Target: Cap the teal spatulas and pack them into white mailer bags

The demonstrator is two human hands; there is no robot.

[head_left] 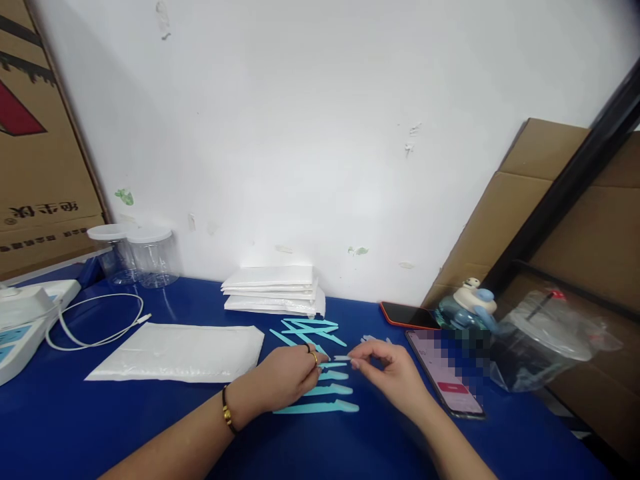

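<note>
My left hand [287,377] is closed, its fingers bent around the turquoise eyebrow razor [334,365] at the top of a row; the fingers hide most of its handle. Facing it, my right hand [393,377] pinches a small whitish translucent blade cover [342,358] between thumb and fingertips. The cover's near end almost meets my left fingertips; whether they touch, I cannot tell. Below my left hand, several more razors lie side by side, the lowest razor [320,407] closest to me. Beyond it is a loose razor pile [305,328]. More translucent covers [373,339] lie behind my right fingers.
A white padded envelope [180,352] lies left, with a stack of envelopes [270,287] against the wall. Clear jars [153,257], a white cable [95,347] and a power strip [30,327] are farther left. Two phones, a lit phone [445,373] and an orange-edged phone [407,315], lie right, near a bagged cup [543,347].
</note>
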